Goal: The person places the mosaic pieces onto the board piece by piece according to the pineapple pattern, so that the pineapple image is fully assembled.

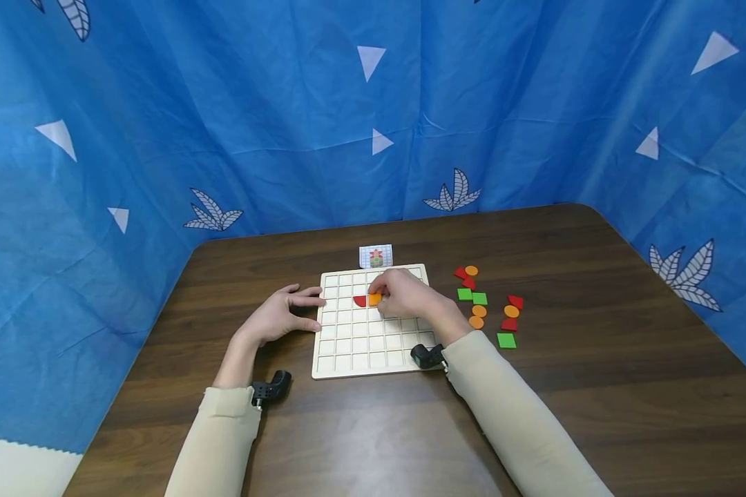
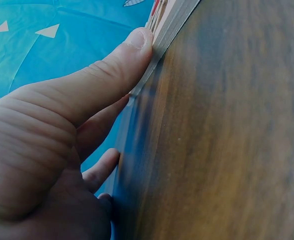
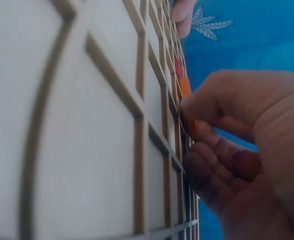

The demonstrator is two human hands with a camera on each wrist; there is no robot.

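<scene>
A white gridded board (image 1: 345,348) lies on the table. My left hand (image 1: 276,314) is at its left edge, fingers spread and thumb (image 2: 129,55) straight, fingertips right at the rim. Over the upper middle of the board, my right hand (image 1: 404,293) pinches a small red-orange piece (image 3: 191,126) between thumb and fingers, low against the grid; the hand hides it in the head view. Just left of those fingers sits an orange piece (image 1: 374,299) in a cell, with a red rounded piece (image 1: 360,301) in the cell beside it.
Behind the board stands a small pattern card (image 1: 376,256) with a coloured flower figure. Right of the board lie loose green squares (image 1: 506,340), orange discs (image 1: 476,322) and red pieces (image 1: 509,324). A blue curtain (image 1: 323,138) hangs along the table's far edge.
</scene>
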